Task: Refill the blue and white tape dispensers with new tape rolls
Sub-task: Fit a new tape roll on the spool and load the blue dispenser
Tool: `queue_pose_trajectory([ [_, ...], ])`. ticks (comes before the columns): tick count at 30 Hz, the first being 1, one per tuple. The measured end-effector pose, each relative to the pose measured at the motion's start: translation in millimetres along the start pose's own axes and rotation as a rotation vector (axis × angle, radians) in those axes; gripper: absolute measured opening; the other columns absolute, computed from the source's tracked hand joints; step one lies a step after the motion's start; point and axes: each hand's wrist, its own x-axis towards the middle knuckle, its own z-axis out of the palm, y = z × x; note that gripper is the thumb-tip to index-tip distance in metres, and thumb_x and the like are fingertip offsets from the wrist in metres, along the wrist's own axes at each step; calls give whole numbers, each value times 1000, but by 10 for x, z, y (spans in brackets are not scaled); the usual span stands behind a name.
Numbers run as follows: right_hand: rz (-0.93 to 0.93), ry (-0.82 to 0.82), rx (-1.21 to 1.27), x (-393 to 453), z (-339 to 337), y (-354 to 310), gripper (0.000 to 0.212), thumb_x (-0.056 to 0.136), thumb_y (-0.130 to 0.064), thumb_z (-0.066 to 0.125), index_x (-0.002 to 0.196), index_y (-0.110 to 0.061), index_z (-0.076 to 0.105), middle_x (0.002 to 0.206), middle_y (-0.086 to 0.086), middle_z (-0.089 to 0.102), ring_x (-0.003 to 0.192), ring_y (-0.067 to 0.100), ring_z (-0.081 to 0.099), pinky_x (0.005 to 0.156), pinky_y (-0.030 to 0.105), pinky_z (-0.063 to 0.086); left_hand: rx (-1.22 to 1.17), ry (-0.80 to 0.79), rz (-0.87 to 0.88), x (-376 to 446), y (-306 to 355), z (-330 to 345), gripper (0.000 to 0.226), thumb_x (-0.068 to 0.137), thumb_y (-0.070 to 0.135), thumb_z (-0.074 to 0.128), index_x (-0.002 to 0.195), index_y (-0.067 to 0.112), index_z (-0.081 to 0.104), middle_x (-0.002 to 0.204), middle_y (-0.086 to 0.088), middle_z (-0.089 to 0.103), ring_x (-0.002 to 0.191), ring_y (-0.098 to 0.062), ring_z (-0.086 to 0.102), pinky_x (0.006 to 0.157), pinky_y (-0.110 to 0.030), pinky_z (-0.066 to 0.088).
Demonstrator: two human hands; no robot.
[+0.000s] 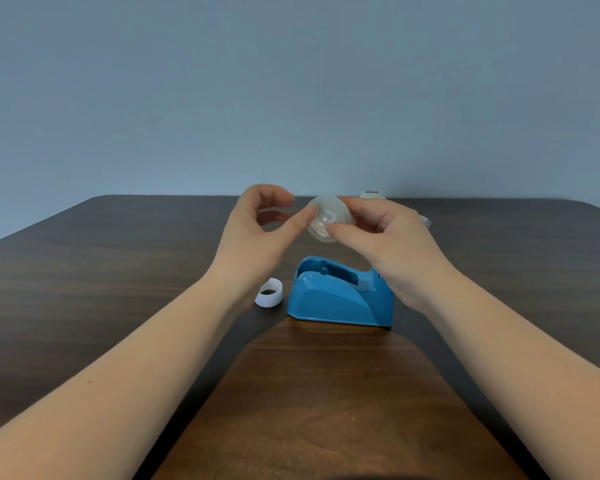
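Dispenser and spare ring on the table, roll held above

The tape dispenser (340,296) sits on the table (118,271), with an empty core ring (269,293) just beside it on its left. Above and behind the dispenser, the tape roll (326,220) hangs between the left hand (257,230) and right hand (392,244). A second dispenser (371,194) stands behind the right hand, mostly hidden.

The table (326,393) is dark wood-grain, smooth with a soft sheen where the light falls. On it the blue tape dispenser (340,299) looks like moulded plastic, glossy and smooth-sided. At its nine o'clock lies a small white ring (269,297), matt, like paper or card. The tape roll (326,220) held up at the dispenser's twelve o'clock is clear, slick film on a whitish plastic hub. The wall (291,81) behind is plain matt blue-grey.
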Motion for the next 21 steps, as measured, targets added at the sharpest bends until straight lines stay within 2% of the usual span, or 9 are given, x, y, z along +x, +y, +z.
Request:
queue_pose_trajectory([
  [2,43,-46,12,10,-27,8,25,83,-22,68,107,-30,70,96,-15,74,94,-1,65,86,20,52,-161,-135,-81,12,-21,-35,41,77,30,71,117,29,60,118,7,64,106,-8,64,86,-26,54],
  [5,65,-84,5,11,-45,7,26,84,-23,67,108,-29,70,100,-13,74,97,4,66,92,29,52,-278,-266,-163,7,-50,-29,42,75,26,68,114,12,68,112,-5,72,107,-18,67,91,-29,53],
  [7,61,-93,-4,12,-54,2,27,83,-23,67,110,-29,69,102,-13,74,98,4,66,91,28,52,-297,-253,-149,3,-57,-21,41,73,25,69,110,9,70,108,-7,74,105,-19,68,91,-28,53],
  [11,46,-118,-29,16,-54,-9,28,83,-23,68,110,-28,68,102,-14,74,95,-1,67,83,17,53,-283,-261,-135,8,-61,-39,39,68,27,72,103,11,73,104,-7,75,103,-18,69,91,-27,53],
  [18,60,-133,-94,16,-66,-21,34,80,-26,70,114,-24,67,106,-10,72,99,5,65,92,28,51,-294,-293,-181,52,-69,-70,32,64,25,74,93,14,76,97,-5,77,97,-16,70,85,-24,54],
  [21,70,-173,-109,23,-112,-7,31,79,-26,71,110,-28,67,102,-12,72,97,3,66,88,24,52,-336,-334,-228,62,-75,-68,29,64,22,74,91,11,76,94,-5,77,93,-15,71,79,-21,55],
])
